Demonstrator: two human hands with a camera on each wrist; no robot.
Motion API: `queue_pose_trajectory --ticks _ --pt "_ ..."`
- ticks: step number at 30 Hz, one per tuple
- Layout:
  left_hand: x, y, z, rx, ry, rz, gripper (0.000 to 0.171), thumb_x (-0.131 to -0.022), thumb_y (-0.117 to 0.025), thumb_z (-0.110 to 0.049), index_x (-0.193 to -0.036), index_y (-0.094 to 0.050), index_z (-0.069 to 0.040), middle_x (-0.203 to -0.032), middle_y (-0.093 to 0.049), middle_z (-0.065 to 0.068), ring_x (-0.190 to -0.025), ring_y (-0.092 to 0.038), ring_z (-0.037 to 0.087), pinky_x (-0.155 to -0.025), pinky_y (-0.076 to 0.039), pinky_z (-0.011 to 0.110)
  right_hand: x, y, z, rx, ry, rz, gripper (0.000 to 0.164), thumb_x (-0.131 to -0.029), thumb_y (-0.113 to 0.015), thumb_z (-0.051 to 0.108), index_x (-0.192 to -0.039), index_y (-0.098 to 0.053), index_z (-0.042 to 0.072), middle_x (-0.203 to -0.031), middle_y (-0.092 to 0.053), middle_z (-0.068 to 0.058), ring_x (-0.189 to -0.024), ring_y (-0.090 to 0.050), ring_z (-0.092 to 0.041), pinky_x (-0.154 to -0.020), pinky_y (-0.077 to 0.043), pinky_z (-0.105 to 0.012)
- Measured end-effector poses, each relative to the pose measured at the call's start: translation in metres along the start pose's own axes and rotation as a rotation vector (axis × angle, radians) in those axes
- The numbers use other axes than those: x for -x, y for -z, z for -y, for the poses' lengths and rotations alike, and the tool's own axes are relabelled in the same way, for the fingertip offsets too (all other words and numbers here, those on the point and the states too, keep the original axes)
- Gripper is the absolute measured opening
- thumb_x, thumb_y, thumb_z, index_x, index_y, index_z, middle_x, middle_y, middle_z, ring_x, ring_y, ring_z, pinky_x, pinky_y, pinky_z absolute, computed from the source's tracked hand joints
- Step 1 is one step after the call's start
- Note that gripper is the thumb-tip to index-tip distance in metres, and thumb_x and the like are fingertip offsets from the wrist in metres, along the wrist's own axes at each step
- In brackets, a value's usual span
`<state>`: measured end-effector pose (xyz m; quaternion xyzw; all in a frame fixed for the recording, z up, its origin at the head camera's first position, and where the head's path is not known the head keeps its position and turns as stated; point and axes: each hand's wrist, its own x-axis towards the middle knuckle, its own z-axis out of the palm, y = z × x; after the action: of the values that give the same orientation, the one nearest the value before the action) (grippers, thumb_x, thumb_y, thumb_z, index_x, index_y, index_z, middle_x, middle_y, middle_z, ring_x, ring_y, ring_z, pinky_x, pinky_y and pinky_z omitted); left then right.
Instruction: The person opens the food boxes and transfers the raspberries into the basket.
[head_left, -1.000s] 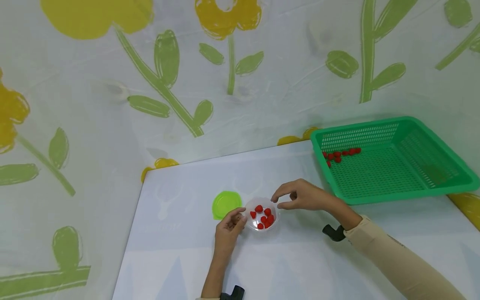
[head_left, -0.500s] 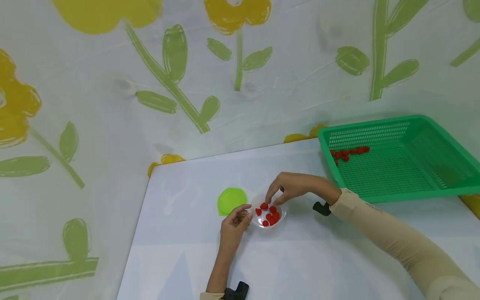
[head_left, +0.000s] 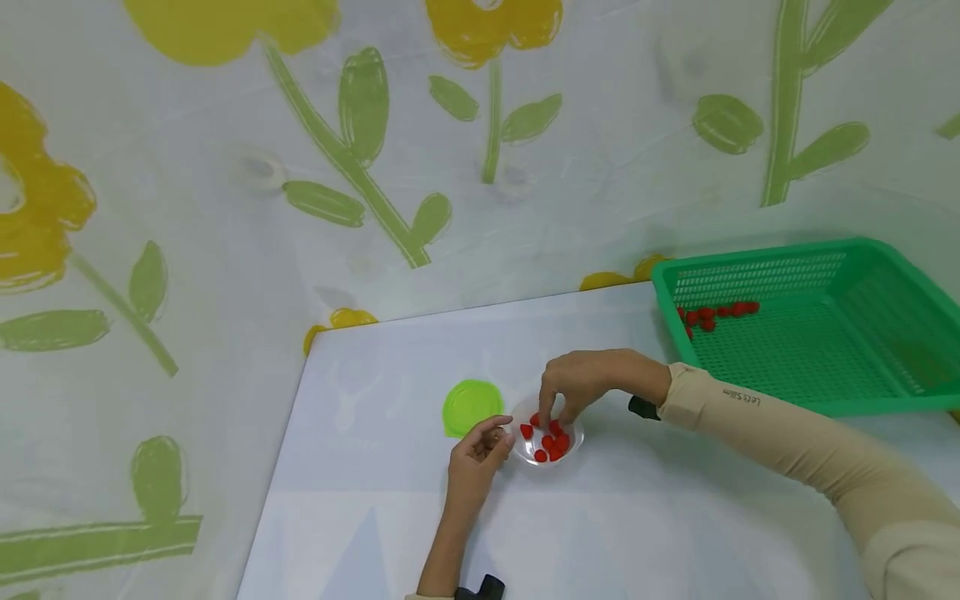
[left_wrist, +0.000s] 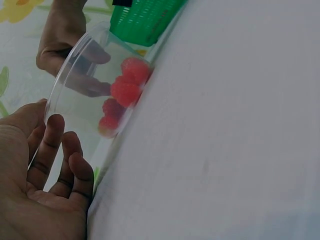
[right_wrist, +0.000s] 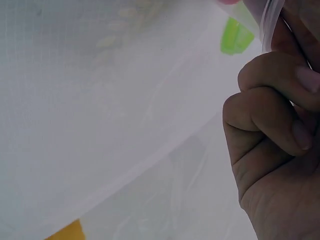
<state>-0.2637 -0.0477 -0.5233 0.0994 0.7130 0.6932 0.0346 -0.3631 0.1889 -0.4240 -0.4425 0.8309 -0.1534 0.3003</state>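
A clear plastic bowl [head_left: 536, 462] with several red raspberries [head_left: 557, 450] stands on the table. My left hand [head_left: 474, 462] pinches its left rim between thumb and fingers; in the left wrist view, that hand [left_wrist: 50, 175] grips the rim of the tilted-looking bowl [left_wrist: 75, 95]. From above, my right hand [head_left: 581, 383] reaches into the bowl, thumb and forefinger pointing down among the raspberries. Through the bowl wall, these fingertips [left_wrist: 100, 89] appear apart, close to the raspberries [left_wrist: 126, 91]. The right wrist view shows the other fingers [right_wrist: 265, 115] folded; the thumb and forefinger tips are hidden there.
A bright green lid [head_left: 468, 406] lies on the white table [head_left: 390, 467], left of the bowl. At the back right stands a large green mesh basket [head_left: 787, 358] with several raspberries [head_left: 708, 317] in its left corner. A flower-printed wall sheet [head_left: 487, 242] rises behind the table.
My right hand has come left and down from beside the bowl, its fingertips now inside among the raspberries. My left hand keeps its place at the rim. The head view has shifted slightly.
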Motion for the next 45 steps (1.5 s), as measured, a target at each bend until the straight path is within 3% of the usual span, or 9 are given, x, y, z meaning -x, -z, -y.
queue_pose_trajectory --ticks 8,14,18,23,26,32,37,45 --pt "0.001 -0.006 0.0 0.044 0.007 0.038 0.027 -0.093 -0.073 -0.017 -0.119 -0.071 -0.011 -0.094 -0.062 0.014 -0.078 -0.057 0.016 -0.067 -0.049 0.018 -0.002 -0.002 0.004 0.078 -0.046 0.059 0.022 -0.084 -0.083 0.021 -0.104 -0.081 0.032 -0.095 -0.071 0.02 -0.093 -0.059 -0.005 -0.076 -0.051 -0.021" --pt "0.002 -0.009 -0.001 0.036 0.004 0.033 0.027 -0.092 -0.073 -0.011 -0.119 -0.07 -0.009 -0.094 -0.063 0.011 -0.08 -0.057 0.015 -0.067 -0.048 0.018 0.001 -0.004 0.006 0.108 -0.015 0.075 0.026 -0.085 -0.082 0.019 -0.106 -0.08 0.033 -0.097 -0.071 0.02 -0.093 -0.06 -0.005 -0.077 -0.051 -0.02" --pt "0.003 -0.009 -0.001 0.023 0.013 0.034 0.027 -0.092 -0.074 -0.014 -0.118 -0.071 -0.013 -0.094 -0.063 0.007 -0.082 -0.057 0.016 -0.069 -0.048 0.018 0.002 -0.005 0.009 0.185 0.029 0.072 0.027 -0.084 -0.083 0.02 -0.107 -0.08 0.034 -0.096 -0.07 0.02 -0.09 -0.059 -0.006 -0.074 -0.05 -0.018" --pt "0.003 -0.008 0.001 -0.015 0.017 0.034 0.026 -0.092 -0.075 -0.023 -0.117 -0.071 -0.019 -0.092 -0.063 0.004 -0.083 -0.057 0.017 -0.07 -0.049 0.019 0.0 -0.009 0.008 0.272 0.082 0.02 0.024 -0.083 -0.083 0.023 -0.104 -0.08 0.036 -0.086 -0.066 0.019 -0.081 -0.047 -0.004 -0.063 -0.043 -0.016" --pt "0.003 -0.007 0.003 -0.029 0.012 0.033 0.025 -0.092 -0.075 -0.025 -0.117 -0.071 -0.02 -0.092 -0.063 0.003 -0.083 -0.057 0.017 -0.07 -0.049 0.019 -0.002 -0.011 0.003 0.247 0.113 -0.023 0.02 -0.084 -0.083 0.024 -0.1 -0.081 0.035 -0.083 -0.063 0.015 -0.078 -0.042 -0.004 -0.059 -0.039 -0.017" --pt "0.003 -0.007 0.0 -0.021 0.034 0.012 0.024 -0.092 -0.074 -0.015 -0.117 -0.071 -0.017 -0.092 -0.062 0.003 -0.083 -0.057 0.015 -0.069 -0.047 0.018 -0.004 -0.016 -0.009 0.162 0.199 -0.098 0.016 -0.083 -0.084 0.028 -0.098 -0.081 0.034 -0.084 -0.061 0.018 -0.081 -0.042 -0.003 -0.063 -0.039 -0.018" --pt "0.001 -0.007 -0.001 -0.067 0.05 -0.008 0.025 -0.093 -0.072 -0.008 -0.117 -0.071 -0.013 -0.091 -0.062 0.005 -0.082 -0.056 0.015 -0.069 -0.047 0.017 -0.005 -0.012 -0.01 0.172 0.198 -0.152 0.013 -0.082 -0.084 0.033 -0.094 -0.082 0.035 -0.084 -0.062 0.023 -0.09 -0.044 -0.006 -0.071 -0.037 -0.024" --pt "-0.001 0.0 -0.003 -0.041 0.019 0.005 0.024 -0.092 -0.074 -0.016 -0.116 -0.072 -0.02 -0.092 -0.063 0.002 -0.084 -0.057 0.017 -0.071 -0.049 0.019 -0.005 -0.006 0.001 0.382 0.188 -0.177 0.015 -0.081 -0.084 0.038 -0.095 -0.08 0.039 -0.079 -0.06 0.022 -0.1 -0.044 -0.011 -0.077 -0.034 -0.032"
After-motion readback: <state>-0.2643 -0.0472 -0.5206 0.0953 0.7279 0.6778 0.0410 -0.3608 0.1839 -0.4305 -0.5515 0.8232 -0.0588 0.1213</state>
